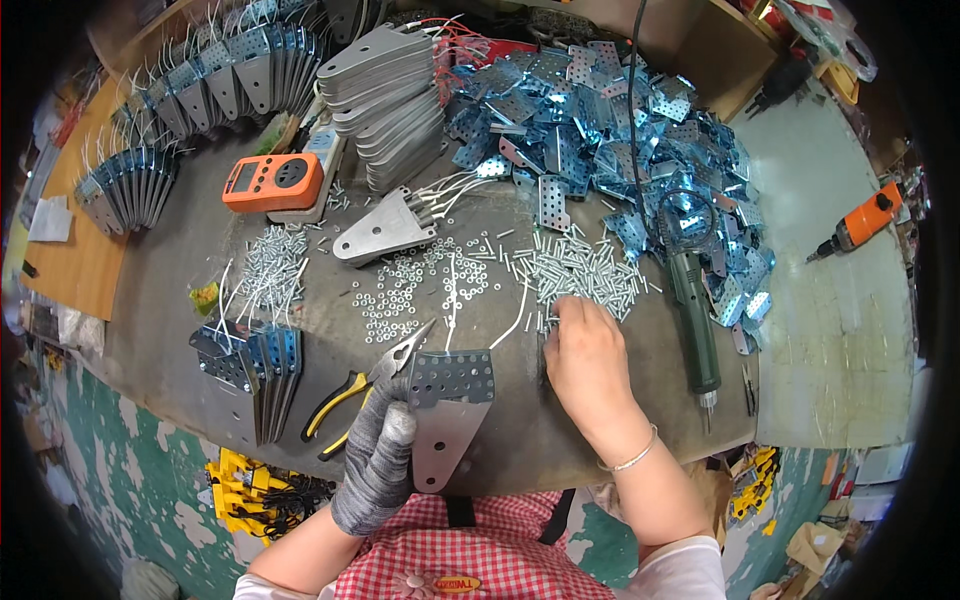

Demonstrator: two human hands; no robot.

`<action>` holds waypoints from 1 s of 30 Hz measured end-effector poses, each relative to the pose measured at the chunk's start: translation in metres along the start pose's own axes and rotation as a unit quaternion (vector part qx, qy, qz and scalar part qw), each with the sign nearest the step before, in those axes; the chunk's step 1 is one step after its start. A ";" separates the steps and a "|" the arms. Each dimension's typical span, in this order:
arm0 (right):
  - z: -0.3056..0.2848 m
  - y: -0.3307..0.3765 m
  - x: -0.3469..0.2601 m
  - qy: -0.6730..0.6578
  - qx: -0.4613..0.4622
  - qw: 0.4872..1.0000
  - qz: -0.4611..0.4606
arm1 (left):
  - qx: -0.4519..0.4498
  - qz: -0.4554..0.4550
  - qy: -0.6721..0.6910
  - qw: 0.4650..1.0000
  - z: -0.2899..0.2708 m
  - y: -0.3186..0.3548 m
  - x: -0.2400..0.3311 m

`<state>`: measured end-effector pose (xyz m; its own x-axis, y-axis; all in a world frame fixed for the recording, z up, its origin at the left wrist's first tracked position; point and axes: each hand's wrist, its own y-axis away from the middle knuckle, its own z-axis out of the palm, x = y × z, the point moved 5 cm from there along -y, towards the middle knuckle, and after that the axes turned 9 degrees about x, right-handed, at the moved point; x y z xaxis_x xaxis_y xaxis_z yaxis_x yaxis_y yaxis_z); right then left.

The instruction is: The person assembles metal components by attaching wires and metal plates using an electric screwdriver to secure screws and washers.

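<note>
My left hand, in a grey knit glove, grips a tapered metal plate assembly by its left side. A perforated cover sits on the plate's wide upper end, and white wires run out beyond it. Pliers with yellow and black handles lie on the table behind the glove, jaws pointing up and right. My bare right hand has its fingertips bunched at the near edge of a pile of screws; whether a screw is between them is hidden. Loose nuts are scattered left of the screws.
A green electric screwdriver lies right of my right hand. Blue perforated covers are heaped at the back beside stacked grey plates. An orange meter, a wired plate and several finished assemblies stand left.
</note>
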<state>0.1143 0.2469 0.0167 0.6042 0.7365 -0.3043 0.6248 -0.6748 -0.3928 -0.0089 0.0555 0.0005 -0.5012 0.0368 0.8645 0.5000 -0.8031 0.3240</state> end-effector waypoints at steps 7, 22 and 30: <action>-0.023 0.010 -0.004 -0.279 -0.017 0.952 0.128 | 0.059 0.079 -0.102 0.990 -0.001 -0.002 -0.001; -0.022 0.036 -0.026 -0.053 -0.125 0.976 -0.172 | 0.088 0.124 -0.125 0.980 -0.005 -0.009 0.001; -0.046 0.028 -0.036 -0.297 -0.021 0.954 -0.030 | 0.108 0.084 -0.124 0.983 0.000 -0.001 -0.008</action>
<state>0.1328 0.1998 0.0570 0.1876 0.6627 -0.7250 0.6757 -0.6228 -0.3944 -0.0055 0.0563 -0.0065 -0.2241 0.0804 0.9712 0.7128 -0.6661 0.2196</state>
